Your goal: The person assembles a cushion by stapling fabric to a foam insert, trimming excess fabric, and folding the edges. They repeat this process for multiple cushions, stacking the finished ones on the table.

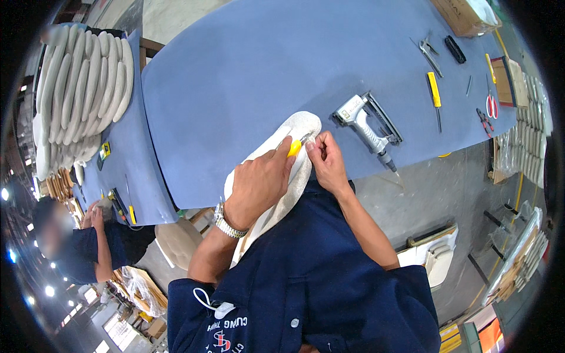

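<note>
A long, rounded, upholstered pad (307,122) in pale fabric lies slantwise at the table's near edge, its lower end against my body. My left hand (262,179), with a metal watch at the wrist, rests across the pad. Its fingers are closed on a tool with a yellow handle (294,147); the tool's tip is hidden. Close beside that, my right hand (327,163) pinches the fabric at the pad's right edge between thumb and fingers. To the right of both hands a silver staple gun (366,123) lies on its side on the blue table.
The blue table (235,76) bears a yellow-handled screwdriver (434,94), pliers (431,57), red-handled scissors (492,105) and a cardboard box (465,15). Pale pads (88,82) are stacked at the far left. Another person (100,247) works at the left.
</note>
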Tool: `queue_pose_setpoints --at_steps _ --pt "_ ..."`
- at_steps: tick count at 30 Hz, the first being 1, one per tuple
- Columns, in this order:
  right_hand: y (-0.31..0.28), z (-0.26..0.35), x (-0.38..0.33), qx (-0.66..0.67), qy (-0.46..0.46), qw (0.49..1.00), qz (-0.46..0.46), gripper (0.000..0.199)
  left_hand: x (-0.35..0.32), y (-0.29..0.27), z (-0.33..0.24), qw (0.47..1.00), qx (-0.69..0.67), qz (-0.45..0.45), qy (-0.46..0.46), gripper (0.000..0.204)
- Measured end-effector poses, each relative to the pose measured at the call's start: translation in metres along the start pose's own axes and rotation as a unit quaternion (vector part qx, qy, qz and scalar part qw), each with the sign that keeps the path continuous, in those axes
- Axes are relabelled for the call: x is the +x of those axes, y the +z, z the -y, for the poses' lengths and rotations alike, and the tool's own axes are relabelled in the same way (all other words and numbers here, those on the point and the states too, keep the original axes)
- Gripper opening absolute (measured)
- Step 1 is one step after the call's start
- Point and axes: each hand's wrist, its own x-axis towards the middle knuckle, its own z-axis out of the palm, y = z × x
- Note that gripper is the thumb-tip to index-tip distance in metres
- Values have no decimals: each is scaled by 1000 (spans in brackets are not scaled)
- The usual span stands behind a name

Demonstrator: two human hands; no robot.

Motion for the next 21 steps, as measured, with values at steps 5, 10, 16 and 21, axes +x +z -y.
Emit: queue_pose_setpoints --at_steps 5,10,16,21 --pt "0 1 0 8 1 1000 2 25 3 -9 -8 998 3 48 -42 43" --pt "-2 1 0 10 10 1000 6 24 2 -6 -6 999 18 39 -30 43" --pt "-3 1 2 1 2 1000 8 24 2 -5 -15 997 73 26 -23 45" --pt "-4 1 2 0 4 1000 7 26 2 -4 -18 996 82 39 -24 44"
